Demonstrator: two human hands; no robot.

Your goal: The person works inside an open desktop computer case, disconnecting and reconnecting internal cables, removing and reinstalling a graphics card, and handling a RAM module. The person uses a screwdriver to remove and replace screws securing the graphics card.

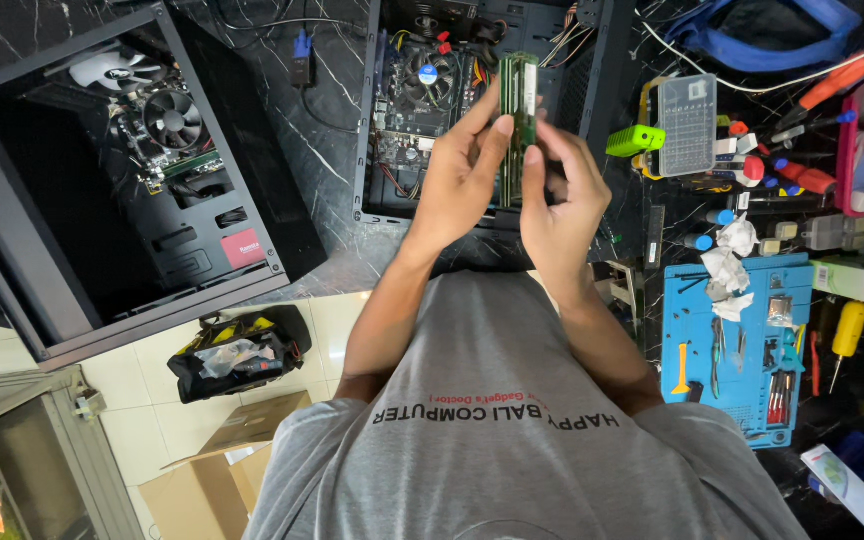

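While both hands (512,180) pinch 2 thin green memory sticks (517,110) — flat, rectangular, edge-on, over glossy black marble (322,150).

Dark marble-patterned surface (332,140) with white veining. Resting on it: an open black computer case (122,270) at left, a second open case (572,60) at centre, a blue work mat (742,400) with small tools at right, a clear bit box (687,125), crumpled white tissues (732,265) and scattered screwdrivers (847,335).
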